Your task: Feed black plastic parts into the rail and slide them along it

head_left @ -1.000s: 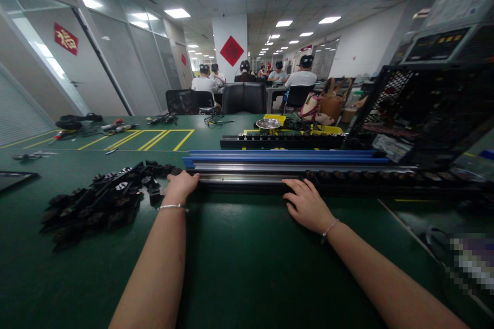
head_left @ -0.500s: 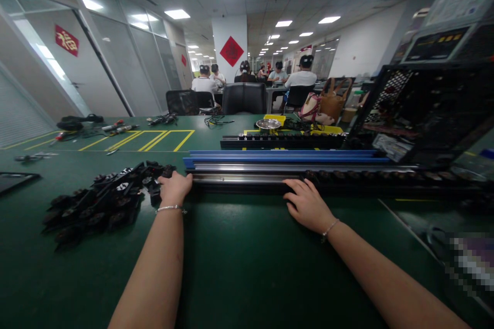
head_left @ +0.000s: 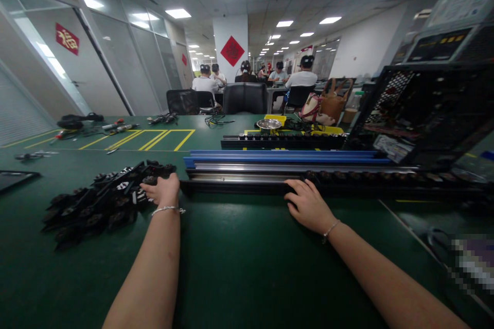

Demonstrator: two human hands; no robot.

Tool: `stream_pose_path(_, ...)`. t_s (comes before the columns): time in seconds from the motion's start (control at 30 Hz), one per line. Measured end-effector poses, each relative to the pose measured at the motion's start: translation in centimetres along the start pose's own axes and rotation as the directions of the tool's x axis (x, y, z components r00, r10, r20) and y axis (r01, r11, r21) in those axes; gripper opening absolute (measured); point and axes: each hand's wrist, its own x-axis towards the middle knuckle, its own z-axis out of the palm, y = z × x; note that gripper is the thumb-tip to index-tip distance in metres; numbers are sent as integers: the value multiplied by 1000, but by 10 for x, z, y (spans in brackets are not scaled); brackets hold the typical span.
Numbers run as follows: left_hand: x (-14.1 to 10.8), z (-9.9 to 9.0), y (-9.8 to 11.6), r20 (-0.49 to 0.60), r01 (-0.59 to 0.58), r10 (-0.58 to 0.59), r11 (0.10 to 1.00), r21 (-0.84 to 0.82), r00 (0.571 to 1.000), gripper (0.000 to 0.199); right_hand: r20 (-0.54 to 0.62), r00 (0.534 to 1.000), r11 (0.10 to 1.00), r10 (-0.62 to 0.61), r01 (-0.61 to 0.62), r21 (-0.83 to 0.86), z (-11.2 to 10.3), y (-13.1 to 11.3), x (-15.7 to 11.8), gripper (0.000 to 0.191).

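My left hand [head_left: 164, 190] is open, its fingers apart, at the right end of a pile of black parts with round pieces [head_left: 104, 195]. Whether it touches one of them I cannot tell. My right hand [head_left: 309, 206] lies with fingers spread on a long black rail [head_left: 239, 185], which has a shiny metal channel. Along the rail's right part runs a row of dark round pieces [head_left: 358, 176]. Just behind it are a silver strip [head_left: 250, 166] and a blue rail [head_left: 285, 156], all lying lengthwise on the green table [head_left: 239, 262].
An open black computer case [head_left: 428, 108] stands at the right. Farther back are another black rail with pieces [head_left: 289, 141], a metal dish [head_left: 269, 124] and yellow trays [head_left: 326, 130]. Tools [head_left: 119, 127] and cables [head_left: 218, 120] lie at the far side. Several people sit beyond.
My left hand has moved left from the left end of the rail to the pile of black parts, and its fingers have spread. My right hand stays on the rail.
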Motion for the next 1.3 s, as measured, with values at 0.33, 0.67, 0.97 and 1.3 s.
stream_pose_path(0.33, -5, -1, -6, -95, -138, 134, 990, -34, 986, 51, 3, 1000, 1000, 2, -2, -5, -1, -1, 0, 20)
stream_pose_path(0.67, -91, 16, 37, -20, -686, 690, 722, 89, 724, 50, -43, 999, 1000, -1, 1, 5, 3, 2, -2, 35)
stream_pose_path(0.97, -181, 59, 20, 257, -988, 955, 133, 72, 147, 52, -335, 896, 945, 290, -323, -46, 0, 8, -2, 46)
stream_pose_path(1.3, -172, 61, 15, 296, -992, 949, 83, 97, 108, 47, -227, 931, 944, 287, -315, -98, 3, 13, -2, 38)
